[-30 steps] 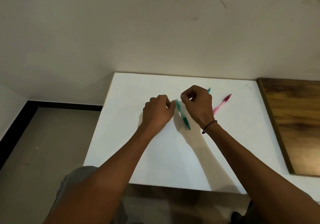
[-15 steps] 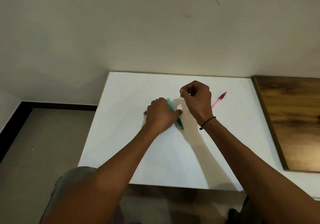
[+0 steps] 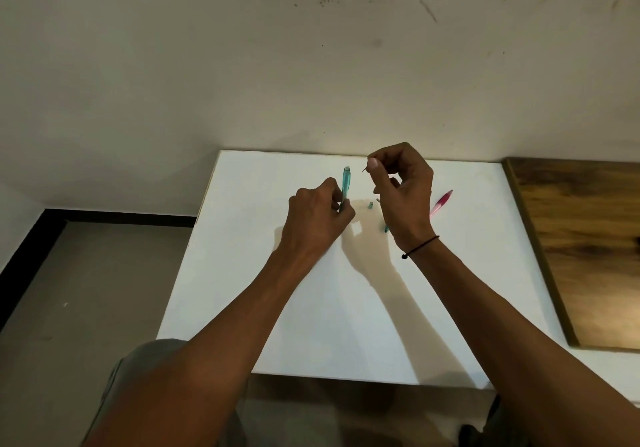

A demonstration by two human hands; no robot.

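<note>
My left hand [image 3: 317, 214] grips a translucent teal pen barrel [image 3: 345, 183], held upright over the white table [image 3: 263, 273]. To its right, my right hand [image 3: 403, 194] is raised and pinches a thin dark refill tip [image 3: 364, 169] between thumb and finger. A small teal pen piece [image 3: 370, 205] lies on the table between the two hands. Another teal piece [image 3: 386, 228] peeks out beside my right wrist. A pink pen [image 3: 441, 202] lies on the table behind my right hand, partly hidden by it.
A dark wooden board [image 3: 585, 249] lies along the table's right side. A stained wall [image 3: 311, 66] rises right behind the table. Grey floor [image 3: 86, 291] with a black skirting strip is on the left. My knees show under the near edge.
My left hand has lifted the teal barrel from lying on the table to upright. My right hand has risen and drawn away from it, pinching the thin refill. Small teal pieces now show on the table.
</note>
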